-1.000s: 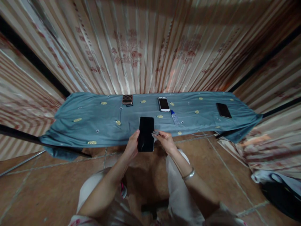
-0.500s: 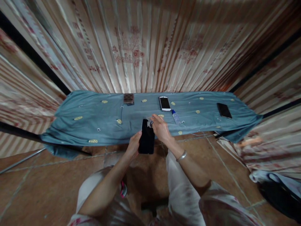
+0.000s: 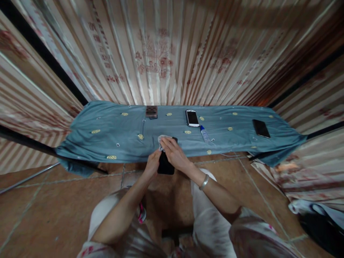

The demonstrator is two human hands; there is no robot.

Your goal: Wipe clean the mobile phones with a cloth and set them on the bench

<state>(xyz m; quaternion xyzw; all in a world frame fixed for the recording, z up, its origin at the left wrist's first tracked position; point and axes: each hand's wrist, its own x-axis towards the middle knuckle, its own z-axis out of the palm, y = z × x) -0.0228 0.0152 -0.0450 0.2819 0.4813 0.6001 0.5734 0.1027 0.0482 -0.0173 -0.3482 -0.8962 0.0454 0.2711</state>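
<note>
My left hand [image 3: 153,163] grips the left edge of a black smartphone [image 3: 166,165], held over the near edge of the cloth-covered table. A pale crumpled wipe [image 3: 161,138] is pressed by my right hand [image 3: 173,152] against the far end of the screen. My right fingers cover much of the upper screen and part of the wipe. A silver bracelet circles my right wrist.
On the blue tablecloth [image 3: 129,147] lie a white-framed phone [image 3: 192,118], a clear bottle with a blue cap [image 3: 204,134], a dark phone [image 3: 261,128] at the right, and a blurred-out square item [image 3: 151,111]. Striped curtains [image 3: 161,50] hang behind.
My right hand has moved from the phone's right edge up and left across its screen with the wipe. My left hand keeps its hold on the phone.
</note>
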